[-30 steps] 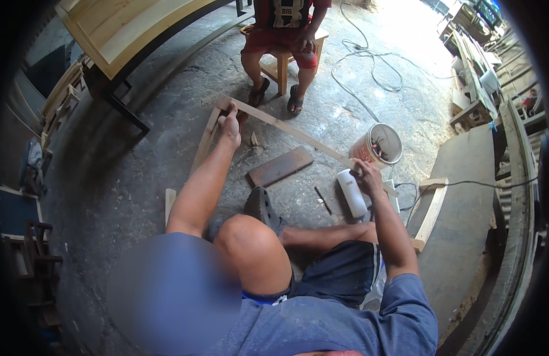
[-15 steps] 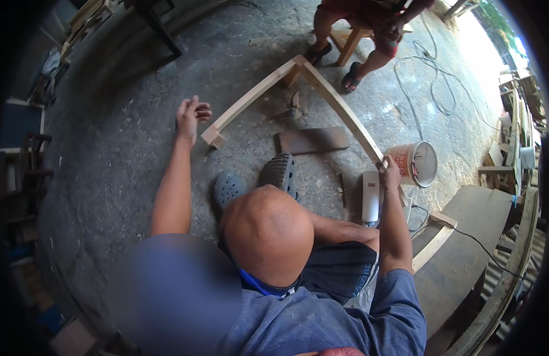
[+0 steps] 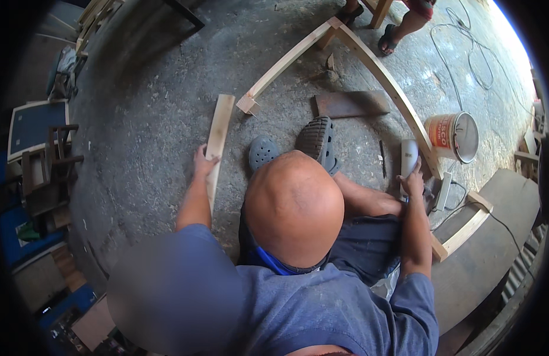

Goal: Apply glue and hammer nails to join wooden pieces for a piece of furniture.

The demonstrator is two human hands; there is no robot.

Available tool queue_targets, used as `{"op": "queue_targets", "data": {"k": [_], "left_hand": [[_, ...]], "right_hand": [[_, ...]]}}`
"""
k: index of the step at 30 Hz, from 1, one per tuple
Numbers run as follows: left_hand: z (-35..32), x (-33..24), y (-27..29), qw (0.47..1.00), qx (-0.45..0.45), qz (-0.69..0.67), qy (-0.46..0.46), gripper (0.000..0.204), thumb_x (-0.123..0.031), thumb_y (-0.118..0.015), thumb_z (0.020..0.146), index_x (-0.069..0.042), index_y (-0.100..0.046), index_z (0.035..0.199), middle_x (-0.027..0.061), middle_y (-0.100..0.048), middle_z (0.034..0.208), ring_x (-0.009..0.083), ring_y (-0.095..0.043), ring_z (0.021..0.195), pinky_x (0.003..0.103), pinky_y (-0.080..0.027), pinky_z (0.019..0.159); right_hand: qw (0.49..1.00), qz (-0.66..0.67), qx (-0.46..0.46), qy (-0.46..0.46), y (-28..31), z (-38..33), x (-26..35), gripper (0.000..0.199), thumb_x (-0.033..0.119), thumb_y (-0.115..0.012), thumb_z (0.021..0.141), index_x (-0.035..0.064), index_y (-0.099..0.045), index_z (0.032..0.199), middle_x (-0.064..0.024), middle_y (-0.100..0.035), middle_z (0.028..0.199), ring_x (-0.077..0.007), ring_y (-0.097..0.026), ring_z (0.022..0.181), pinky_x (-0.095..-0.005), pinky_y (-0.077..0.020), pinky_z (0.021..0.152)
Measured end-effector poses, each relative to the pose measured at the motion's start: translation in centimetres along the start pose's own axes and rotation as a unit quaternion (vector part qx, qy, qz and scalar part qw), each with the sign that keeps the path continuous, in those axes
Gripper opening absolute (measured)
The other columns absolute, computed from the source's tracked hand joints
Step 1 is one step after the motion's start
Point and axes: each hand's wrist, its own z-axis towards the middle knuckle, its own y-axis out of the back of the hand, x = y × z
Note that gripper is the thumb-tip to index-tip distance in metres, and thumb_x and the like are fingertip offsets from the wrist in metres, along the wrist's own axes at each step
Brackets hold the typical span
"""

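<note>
My left hand (image 3: 206,161) is closed on the side of a flat, pale wooden board (image 3: 221,127) that slants up off my left side. On the right, my right hand (image 3: 412,179) has its fingers around the lower end of a white, rounded bottle-like container (image 3: 408,155); its exact kind is unclear. Beyond my feet lies an angled frame of pale wood (image 3: 393,89), two long bars meeting at a far corner, with a short block at its left end. The frame's right bar ends just beside the white container.
A white bucket (image 3: 464,137) stands right of the frame. A brown board (image 3: 353,104) lies inside the angle. Another wooden frame piece (image 3: 467,231) rests on a sheet (image 3: 494,204) at right, with a dark cable near. Another person's foot (image 3: 390,43) is near the frame's far corner.
My left hand was empty with fingers apart; now it holds a board. My right hand has let go of the frame's bar and moved onto the white container. The view has shifted.
</note>
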Motion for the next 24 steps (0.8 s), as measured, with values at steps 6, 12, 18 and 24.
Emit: {"op": "queue_targets", "data": {"k": [6,12,18,24], "left_hand": [[-0.9,-2.2,-1.1,0.995,0.000,0.090,0.042,0.083,-0.031,-0.086,0.063,-0.005,-0.042,0.128,0.0204,-0.054,0.124,0.0383,-0.051,0.119,0.045,-0.044,0.098],[-3.0,-4.1,1.0,0.994,-0.035,0.105,-0.007,0.076,-0.030,-0.086,0.063,-0.004,-0.047,0.123,0.0198,-0.056,0.122,0.0366,-0.054,0.116,0.044,-0.045,0.097],[-2.7,-8.6,16.6,0.958,-0.080,-0.150,-0.231,0.069,-0.029,-0.080,0.071,0.000,-0.050,0.127,0.0140,-0.063,0.112,0.0224,-0.060,0.104,0.034,-0.046,0.092],[-8.6,-20.1,30.6,0.800,-0.055,-0.446,-0.398,0.069,-0.039,-0.072,0.081,-0.002,-0.045,0.133,0.0125,-0.057,0.124,0.0239,-0.056,0.112,0.037,-0.044,0.096]], "right_hand": [[0.994,-0.097,-0.024,0.051,2.0,-0.6,2.2,0.109,0.024,-0.080,0.064,0.0252,-0.012,0.149,-0.0141,-0.054,0.119,-0.0350,-0.054,0.113,-0.0515,-0.0464,0.089],[0.964,0.021,-0.188,0.184,4.1,-3.2,3.5,0.093,0.020,-0.077,0.055,0.0230,-0.038,0.140,-0.0062,-0.052,0.114,-0.0276,-0.052,0.109,-0.0441,-0.0433,0.085],[0.835,0.372,-0.315,0.256,5.5,-3.3,2.7,0.075,0.016,-0.075,0.062,0.0045,-0.047,0.131,-0.0171,-0.056,0.115,-0.0319,-0.056,0.106,-0.0411,-0.0435,0.093],[0.814,0.434,-0.328,0.202,6.8,-3.8,2.6,0.076,0.024,-0.079,0.068,0.0038,-0.044,0.132,-0.0163,-0.054,0.118,-0.0305,-0.054,0.108,-0.0407,-0.0417,0.095]]}}
